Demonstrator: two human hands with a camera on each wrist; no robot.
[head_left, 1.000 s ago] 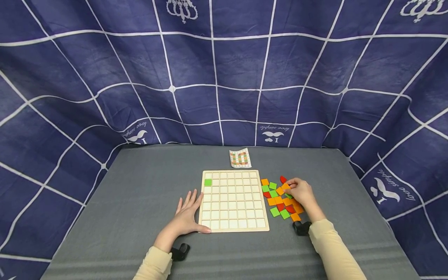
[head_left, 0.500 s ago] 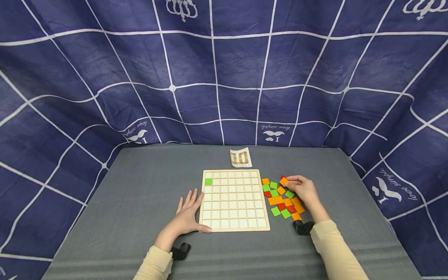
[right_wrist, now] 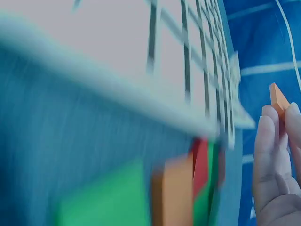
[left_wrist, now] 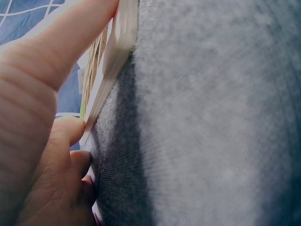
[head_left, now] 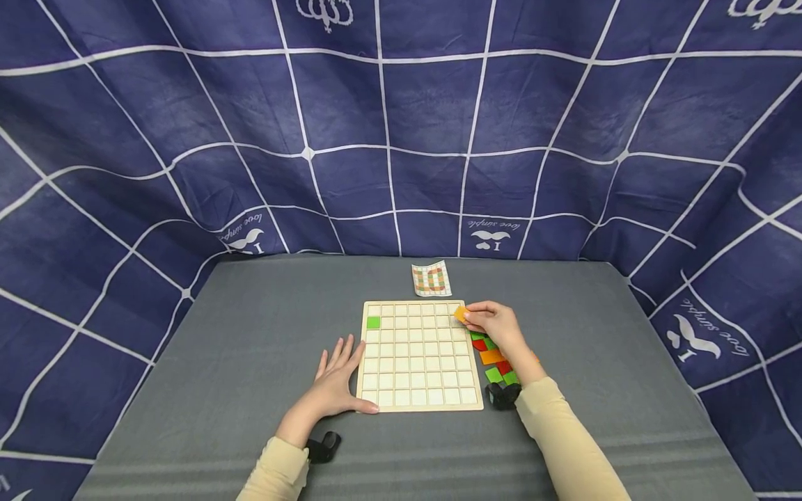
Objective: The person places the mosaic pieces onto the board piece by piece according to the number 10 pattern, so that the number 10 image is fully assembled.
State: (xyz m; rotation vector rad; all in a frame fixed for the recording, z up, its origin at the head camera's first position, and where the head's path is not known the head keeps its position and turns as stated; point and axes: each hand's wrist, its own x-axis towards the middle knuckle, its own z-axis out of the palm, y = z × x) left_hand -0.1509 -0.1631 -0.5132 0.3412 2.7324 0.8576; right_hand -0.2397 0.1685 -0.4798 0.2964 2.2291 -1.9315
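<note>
A pale wooden grid board (head_left: 410, 362) lies on the table, with one green square tile (head_left: 373, 323) in a cell near its far left corner. My left hand (head_left: 335, 390) rests at the board's left side, fingers spread and straight, the thumb along the near left corner. In the left wrist view the thumb and fingertips touch the board's edge (left_wrist: 106, 77). Between thumb and fingers, my right hand (head_left: 501, 327) pinches an orange tile (head_left: 460, 314) over the board's far right corner. The right wrist view shows that tile sticking out from the fingertips.
Loose green, red and orange tiles (head_left: 491, 357) lie right of the board, partly hidden under the right forearm. A small printed pattern sheet (head_left: 431, 279) lies beyond the board. Grey cloth covers the table (head_left: 282, 299), and a blue curtain (head_left: 426, 111) hangs behind it.
My right hand has lifted an orange tile from the loose tiles and carried it left to the board's far right corner. The left hand has stayed at the board's left edge.
</note>
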